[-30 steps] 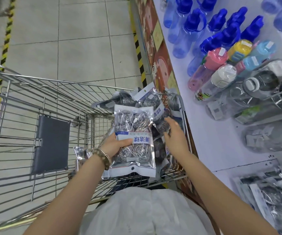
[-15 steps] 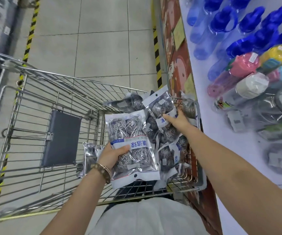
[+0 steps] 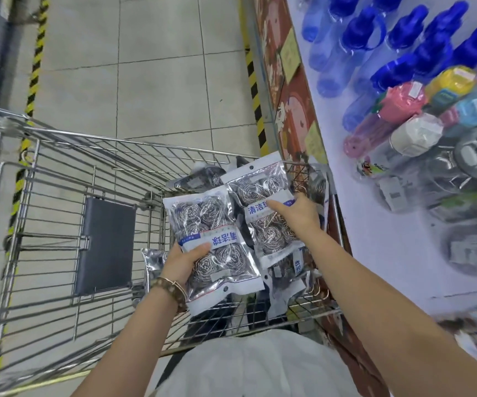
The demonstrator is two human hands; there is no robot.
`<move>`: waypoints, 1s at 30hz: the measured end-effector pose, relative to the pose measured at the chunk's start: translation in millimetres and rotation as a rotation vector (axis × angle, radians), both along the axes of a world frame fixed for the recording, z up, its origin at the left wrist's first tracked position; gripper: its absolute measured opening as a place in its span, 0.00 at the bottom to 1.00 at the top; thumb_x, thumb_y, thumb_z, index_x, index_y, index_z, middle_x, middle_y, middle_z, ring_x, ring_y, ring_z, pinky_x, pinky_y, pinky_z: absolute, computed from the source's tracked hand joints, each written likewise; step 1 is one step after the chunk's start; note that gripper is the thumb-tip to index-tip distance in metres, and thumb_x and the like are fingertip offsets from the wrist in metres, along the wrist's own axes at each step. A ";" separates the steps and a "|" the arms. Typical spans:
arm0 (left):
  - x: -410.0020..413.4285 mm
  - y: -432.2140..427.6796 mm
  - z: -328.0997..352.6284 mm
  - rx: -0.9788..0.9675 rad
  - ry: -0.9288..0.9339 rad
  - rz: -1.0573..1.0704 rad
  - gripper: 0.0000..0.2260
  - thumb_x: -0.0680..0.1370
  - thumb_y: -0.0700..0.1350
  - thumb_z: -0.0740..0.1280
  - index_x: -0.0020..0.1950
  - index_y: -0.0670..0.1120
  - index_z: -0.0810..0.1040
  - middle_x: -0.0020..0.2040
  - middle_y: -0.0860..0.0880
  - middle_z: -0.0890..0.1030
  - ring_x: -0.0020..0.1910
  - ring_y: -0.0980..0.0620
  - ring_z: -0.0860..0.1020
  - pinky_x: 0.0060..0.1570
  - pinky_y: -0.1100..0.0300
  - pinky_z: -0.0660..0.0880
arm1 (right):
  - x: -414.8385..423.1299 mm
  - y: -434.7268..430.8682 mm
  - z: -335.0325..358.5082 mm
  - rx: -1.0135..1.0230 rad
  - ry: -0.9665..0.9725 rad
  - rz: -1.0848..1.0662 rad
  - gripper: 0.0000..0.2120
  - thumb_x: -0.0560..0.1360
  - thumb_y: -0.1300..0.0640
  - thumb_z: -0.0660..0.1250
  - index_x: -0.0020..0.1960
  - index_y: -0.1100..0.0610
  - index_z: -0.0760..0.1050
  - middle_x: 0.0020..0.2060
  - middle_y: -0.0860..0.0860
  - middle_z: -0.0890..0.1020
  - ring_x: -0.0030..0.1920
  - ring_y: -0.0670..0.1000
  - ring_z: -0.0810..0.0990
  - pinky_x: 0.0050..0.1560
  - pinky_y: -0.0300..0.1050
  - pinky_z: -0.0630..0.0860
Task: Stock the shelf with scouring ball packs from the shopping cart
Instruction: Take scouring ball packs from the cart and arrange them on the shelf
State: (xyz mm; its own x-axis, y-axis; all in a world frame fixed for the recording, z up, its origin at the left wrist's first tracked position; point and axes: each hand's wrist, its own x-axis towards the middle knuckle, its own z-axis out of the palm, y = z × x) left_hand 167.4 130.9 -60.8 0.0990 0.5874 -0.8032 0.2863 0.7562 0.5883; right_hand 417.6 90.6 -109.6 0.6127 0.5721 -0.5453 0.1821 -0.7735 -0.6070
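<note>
Tiled aisle floor [image 3: 160, 81], with a wire shopping cart [image 3: 59, 156] beside a white shelf [image 3: 375, 239] of water bottles [image 3: 354, 44]. Over the cart, the left hand [image 3: 184, 260] grips one scouring ball pack [image 3: 217, 224], thumb on its label. The right hand [image 3: 300, 214] grips a second pack [image 3: 263, 193] just beside it.

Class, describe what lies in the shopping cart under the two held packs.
Loose scouring ball packs lie piled in the cart. The held packs cover most of the pile, so its count is hidden.

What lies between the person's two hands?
Head view: two scouring ball packs, one in the left hand, one in the right hand.
</note>
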 end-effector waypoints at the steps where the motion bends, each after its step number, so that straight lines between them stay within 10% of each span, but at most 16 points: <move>1: -2.4 0.7 0.0 0.015 -0.008 -0.008 0.16 0.68 0.42 0.74 0.55 0.43 0.77 0.52 0.43 0.82 0.51 0.42 0.79 0.56 0.44 0.75 | -5.1 -4.0 4.4 0.029 -0.002 -0.037 0.21 0.67 0.41 0.73 0.48 0.55 0.73 0.39 0.48 0.78 0.41 0.52 0.78 0.40 0.45 0.72; 11: -8.4 -0.7 21.3 0.126 -0.072 -0.344 0.07 0.73 0.40 0.70 0.46 0.45 0.73 0.43 0.47 0.78 0.40 0.50 0.75 0.42 0.56 0.75 | -59.9 -87.3 57.5 0.207 -0.030 -0.545 0.15 0.71 0.47 0.72 0.49 0.55 0.72 0.39 0.49 0.77 0.34 0.44 0.73 0.30 0.37 0.67; 15: -1.3 -5.3 19.2 0.164 -0.085 -0.514 0.20 0.72 0.44 0.70 0.61 0.42 0.70 0.48 0.48 0.78 0.37 0.53 0.75 0.33 0.55 0.78 | -81.2 -129.2 61.7 0.236 -0.077 -0.717 0.14 0.72 0.48 0.72 0.49 0.56 0.73 0.38 0.47 0.77 0.34 0.44 0.74 0.31 0.37 0.68; 19: 11.2 -20.2 17.5 0.179 -0.142 -0.684 0.07 0.74 0.43 0.69 0.49 0.47 0.73 0.42 0.52 0.76 0.39 0.52 0.75 0.49 0.46 0.77 | -100.8 -172.4 61.1 0.236 -0.111 -0.922 0.16 0.71 0.48 0.73 0.51 0.57 0.74 0.41 0.48 0.79 0.38 0.44 0.75 0.35 0.36 0.68; 30: 61.3 -115.7 24.8 0.158 -0.279 -1.053 0.14 0.72 0.43 0.71 0.55 0.43 0.73 0.50 0.49 0.80 0.50 0.48 0.77 0.55 0.50 0.73 | -141.1 -306.8 79.0 0.264 -0.198 -1.340 0.16 0.72 0.49 0.71 0.52 0.60 0.74 0.40 0.51 0.78 0.37 0.46 0.74 0.34 0.39 0.69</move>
State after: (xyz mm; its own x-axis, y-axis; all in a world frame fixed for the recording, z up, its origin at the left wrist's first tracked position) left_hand 228.7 15.2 -36.0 0.7773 0.1963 -0.5977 0.5855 0.1218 0.8015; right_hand 276.5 -216.2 -30.5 0.8256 -0.4391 -0.3543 -0.5039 -0.2914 -0.8131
